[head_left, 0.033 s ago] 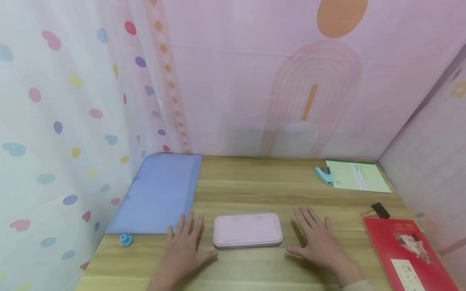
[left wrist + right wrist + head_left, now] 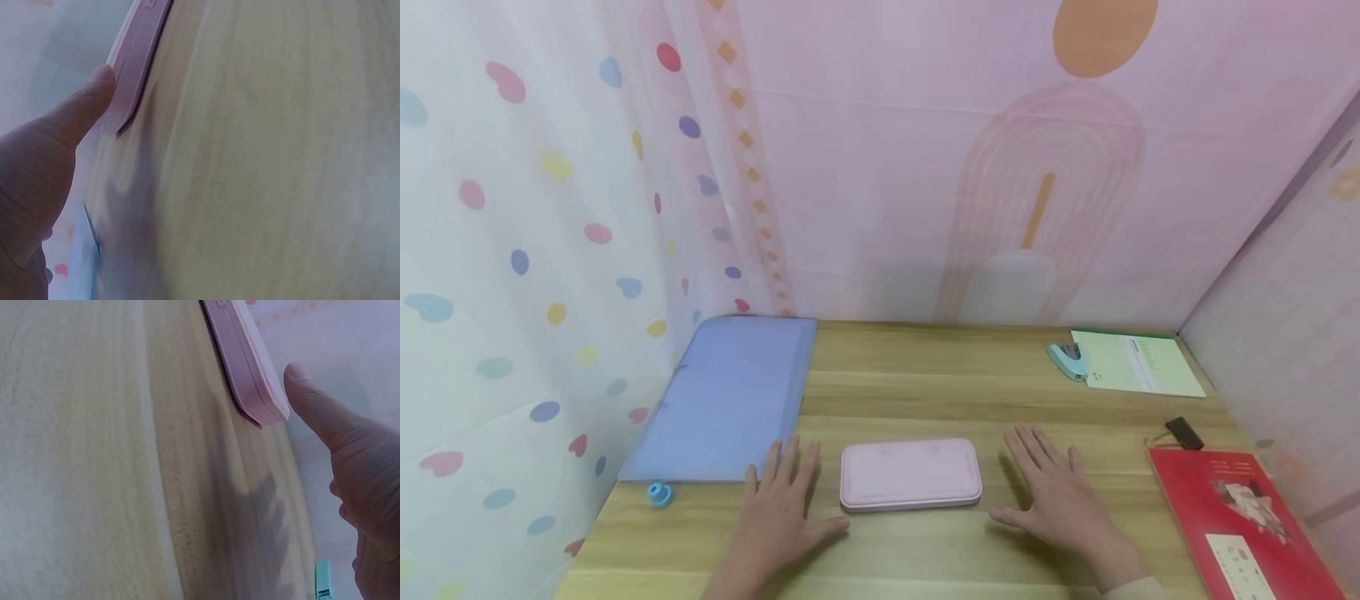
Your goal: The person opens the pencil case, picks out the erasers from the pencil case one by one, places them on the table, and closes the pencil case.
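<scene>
A flat pink case with rounded corners, like a pencil case (image 2: 912, 475), lies closed on the wooden table between the two hands. To its left is my left hand (image 2: 775, 512), fingers straight and spread, thumb pointing toward the case. My right hand (image 2: 1060, 500) is spread the same way on the other side, its thumb also toward the case. Both hands look apart from it in the head view and hold nothing. In the left wrist view the thumb (image 2: 87, 103) overlaps the case's end; in the right wrist view the thumb (image 2: 312, 403) shows beside it.
A blue folder (image 2: 730, 400) lies at the left, with a small blue knob-shaped piece (image 2: 659, 495) before it. On the right are a light-blue stapler (image 2: 1067, 362), a green notebook (image 2: 1142, 364), a black binder clip (image 2: 1184, 433) and a red book (image 2: 1232, 500). Patterned curtains surround the table.
</scene>
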Motion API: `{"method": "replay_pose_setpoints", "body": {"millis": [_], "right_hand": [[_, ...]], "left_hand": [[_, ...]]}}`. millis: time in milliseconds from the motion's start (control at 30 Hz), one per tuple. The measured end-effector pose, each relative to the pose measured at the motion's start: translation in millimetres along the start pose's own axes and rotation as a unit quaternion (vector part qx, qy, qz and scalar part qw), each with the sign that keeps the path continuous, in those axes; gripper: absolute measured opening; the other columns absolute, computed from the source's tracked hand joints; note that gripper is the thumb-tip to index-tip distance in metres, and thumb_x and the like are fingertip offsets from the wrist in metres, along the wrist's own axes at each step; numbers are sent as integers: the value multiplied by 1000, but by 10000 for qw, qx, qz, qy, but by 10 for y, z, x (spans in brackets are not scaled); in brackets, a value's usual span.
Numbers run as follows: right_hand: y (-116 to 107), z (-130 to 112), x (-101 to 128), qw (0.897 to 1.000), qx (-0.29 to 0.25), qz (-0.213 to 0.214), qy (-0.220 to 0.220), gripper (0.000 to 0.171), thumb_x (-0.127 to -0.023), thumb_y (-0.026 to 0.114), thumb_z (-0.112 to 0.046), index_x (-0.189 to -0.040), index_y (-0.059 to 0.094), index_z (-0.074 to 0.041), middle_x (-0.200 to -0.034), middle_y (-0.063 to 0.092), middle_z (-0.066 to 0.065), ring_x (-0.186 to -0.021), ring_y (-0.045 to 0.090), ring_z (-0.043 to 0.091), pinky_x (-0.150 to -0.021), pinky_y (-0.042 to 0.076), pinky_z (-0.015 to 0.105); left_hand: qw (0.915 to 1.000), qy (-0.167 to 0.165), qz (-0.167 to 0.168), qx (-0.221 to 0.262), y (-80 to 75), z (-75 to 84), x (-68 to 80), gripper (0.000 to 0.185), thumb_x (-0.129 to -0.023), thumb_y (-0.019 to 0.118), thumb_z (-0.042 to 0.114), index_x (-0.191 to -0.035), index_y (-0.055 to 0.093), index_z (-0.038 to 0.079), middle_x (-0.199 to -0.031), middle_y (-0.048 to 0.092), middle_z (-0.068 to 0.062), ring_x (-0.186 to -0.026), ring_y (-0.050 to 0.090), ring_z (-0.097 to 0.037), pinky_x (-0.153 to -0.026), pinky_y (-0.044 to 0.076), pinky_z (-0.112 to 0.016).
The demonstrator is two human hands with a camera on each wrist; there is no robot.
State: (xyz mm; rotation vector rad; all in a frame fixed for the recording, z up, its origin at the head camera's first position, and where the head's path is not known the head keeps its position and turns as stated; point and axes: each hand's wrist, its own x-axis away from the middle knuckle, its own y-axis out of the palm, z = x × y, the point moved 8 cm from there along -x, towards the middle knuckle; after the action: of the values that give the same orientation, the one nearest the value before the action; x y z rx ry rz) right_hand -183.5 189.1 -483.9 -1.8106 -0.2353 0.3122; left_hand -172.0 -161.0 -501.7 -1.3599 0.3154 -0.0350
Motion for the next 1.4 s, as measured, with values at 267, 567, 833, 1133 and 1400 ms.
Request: {"method": "replay_pose_setpoints", "body": {"millis": [267, 567, 833, 1133, 1400], "right_hand": [[-24, -79, 30, 9999, -13, 113, -101, 104, -73, 67, -70, -152, 30, -12, -156, 27, 13, -142, 23, 37, -102, 17, 75], [7, -211, -82, 9992, 148, 19, -379, 106, -72, 64, -73, -152, 29, -14, -156, 26, 10, -143, 23, 34, -106, 18, 71], [181, -624, -290, 9909, -225, -494, -1229, 98, -75, 63, -70, -152, 31, -18, -157, 25, 10, -144, 18, 36, -108, 14, 68], [430, -951, -495, 9793, -22, -679, -1908, 88, -79, 66, -62, -152, 31, -26, -157, 25, 9, -143, 21, 35, -109, 19, 65], [471, -953, -547, 9796, 294, -599, -1893, 83, -81, 67, -57, -151, 32, -29, -155, 30, 7, -141, 27, 31, -109, 25, 61]], "left_hand": [[10000, 62, 21, 3, 5, 30, 24, 114, -66, 57, 84, -151, 31, 13, -155, 23, -20, -141, 18, -44, -104, 18, -73], [9996, 274, -1, -11, -9, 103, -21, 115, -65, 59, 83, -151, 31, 12, -155, 24, -20, -141, 19, -42, -104, 21, -71], [9923, 1155, -329, 299, 76, 489, -247, 115, -66, 59, 82, -153, 26, 15, -155, 25, -18, -141, 23, -39, -108, 23, -64], [9805, 1679, -955, 358, 231, 713, -451, 104, -72, 69, 66, -152, 28, 11, -150, 34, -19, -139, 29, -35, -105, 26, -67], [9794, 1753, -969, 264, 255, 743, -488, 97, -73, 72, 55, -150, 32, 10, -139, 46, -13, -130, 41, -28, -105, 31, -62]]}}
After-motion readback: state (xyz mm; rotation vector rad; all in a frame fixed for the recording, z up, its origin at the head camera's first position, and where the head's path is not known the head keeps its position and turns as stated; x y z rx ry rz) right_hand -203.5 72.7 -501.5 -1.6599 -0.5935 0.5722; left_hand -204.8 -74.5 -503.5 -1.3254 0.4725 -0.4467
